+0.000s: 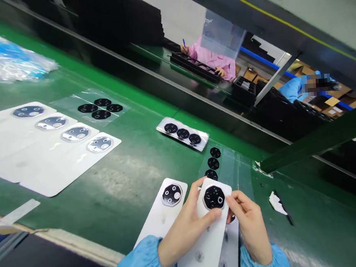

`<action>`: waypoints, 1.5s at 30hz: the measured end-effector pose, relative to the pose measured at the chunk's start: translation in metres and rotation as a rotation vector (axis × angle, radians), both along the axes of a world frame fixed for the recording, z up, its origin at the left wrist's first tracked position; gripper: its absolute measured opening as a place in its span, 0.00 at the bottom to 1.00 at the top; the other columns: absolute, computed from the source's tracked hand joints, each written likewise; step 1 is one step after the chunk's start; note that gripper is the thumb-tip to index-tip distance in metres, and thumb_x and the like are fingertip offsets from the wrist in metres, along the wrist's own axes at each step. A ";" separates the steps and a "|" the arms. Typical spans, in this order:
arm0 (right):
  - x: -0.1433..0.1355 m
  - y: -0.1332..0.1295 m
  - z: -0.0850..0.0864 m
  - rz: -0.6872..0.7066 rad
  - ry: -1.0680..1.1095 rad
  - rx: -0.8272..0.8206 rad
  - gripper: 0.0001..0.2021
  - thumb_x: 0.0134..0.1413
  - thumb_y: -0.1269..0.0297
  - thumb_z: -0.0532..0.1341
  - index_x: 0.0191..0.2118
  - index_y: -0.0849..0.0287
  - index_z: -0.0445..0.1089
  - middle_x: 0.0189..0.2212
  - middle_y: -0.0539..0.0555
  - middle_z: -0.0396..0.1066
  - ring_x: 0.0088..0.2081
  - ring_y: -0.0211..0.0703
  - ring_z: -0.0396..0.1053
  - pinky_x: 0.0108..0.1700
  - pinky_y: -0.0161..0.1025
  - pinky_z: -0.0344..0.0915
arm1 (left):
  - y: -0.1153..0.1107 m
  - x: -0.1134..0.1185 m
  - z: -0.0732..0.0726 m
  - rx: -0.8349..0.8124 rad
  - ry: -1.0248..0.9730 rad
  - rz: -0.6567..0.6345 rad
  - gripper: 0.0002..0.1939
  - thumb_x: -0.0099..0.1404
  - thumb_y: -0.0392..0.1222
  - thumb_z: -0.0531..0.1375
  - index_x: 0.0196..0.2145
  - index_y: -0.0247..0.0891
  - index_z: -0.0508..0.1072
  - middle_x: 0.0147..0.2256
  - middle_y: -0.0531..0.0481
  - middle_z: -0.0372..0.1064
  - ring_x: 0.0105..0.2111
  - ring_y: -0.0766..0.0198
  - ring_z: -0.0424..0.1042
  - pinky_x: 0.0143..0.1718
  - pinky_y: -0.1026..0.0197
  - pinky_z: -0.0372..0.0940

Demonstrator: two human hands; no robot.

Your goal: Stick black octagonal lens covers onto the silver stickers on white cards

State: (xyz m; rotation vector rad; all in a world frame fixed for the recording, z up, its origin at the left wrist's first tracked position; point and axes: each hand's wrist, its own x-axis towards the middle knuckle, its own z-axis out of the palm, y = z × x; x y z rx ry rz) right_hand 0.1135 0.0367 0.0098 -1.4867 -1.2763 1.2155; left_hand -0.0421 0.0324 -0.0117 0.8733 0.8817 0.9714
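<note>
My left hand is wrapped round a white phone-shaped panel, its thumb lying just below the black camera disc at the panel's top. At the panel's upper right edge, my right hand has its thumb and index finger pressed together beside the disc; anything between them is too small to make out. Partly covered by the held panel lies another pale panel. To the left, a further white panel with a black camera disc rests on the green table.
Four overlapping white panels lie at left, near clear film with black discs. A white strip holds three discs. Plastic bags sit far left. A black tool lies right. Beyond the table are two people.
</note>
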 end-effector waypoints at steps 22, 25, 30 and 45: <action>-0.002 -0.012 -0.004 0.047 0.248 -0.095 0.16 0.45 0.56 0.68 0.37 0.59 0.66 0.32 0.53 0.72 0.34 0.43 0.70 0.37 0.37 0.66 | -0.001 -0.002 0.005 -0.088 -0.091 -0.132 0.32 0.61 0.42 0.57 0.60 0.49 0.48 0.54 0.49 0.60 0.46 0.58 0.67 0.44 0.60 0.63; 0.000 -0.013 -0.009 0.020 0.286 -0.134 0.14 0.49 0.55 0.65 0.33 0.58 0.64 0.25 0.48 0.68 0.26 0.38 0.65 0.29 0.34 0.62 | -0.003 -0.003 0.001 -0.027 -0.004 -0.142 0.31 0.62 0.42 0.56 0.60 0.49 0.50 0.58 0.49 0.56 0.51 0.56 0.63 0.47 0.60 0.61; 0.001 -0.013 -0.017 -0.100 0.265 -0.132 0.15 0.50 0.53 0.64 0.30 0.58 0.62 0.18 0.42 0.53 0.21 0.34 0.55 0.24 0.31 0.54 | -0.004 -0.003 0.003 -0.038 -0.007 -0.158 0.31 0.61 0.43 0.58 0.59 0.49 0.50 0.54 0.50 0.60 0.49 0.57 0.64 0.46 0.60 0.61; -0.002 -0.014 -0.016 0.020 0.138 -0.068 0.17 0.50 0.50 0.62 0.26 0.58 0.61 0.21 0.45 0.56 0.25 0.35 0.52 0.26 0.31 0.53 | 0.009 0.005 0.011 0.047 0.135 -0.064 0.14 0.58 0.51 0.59 0.29 0.37 0.64 0.28 0.54 0.60 0.29 0.65 0.61 0.30 0.64 0.56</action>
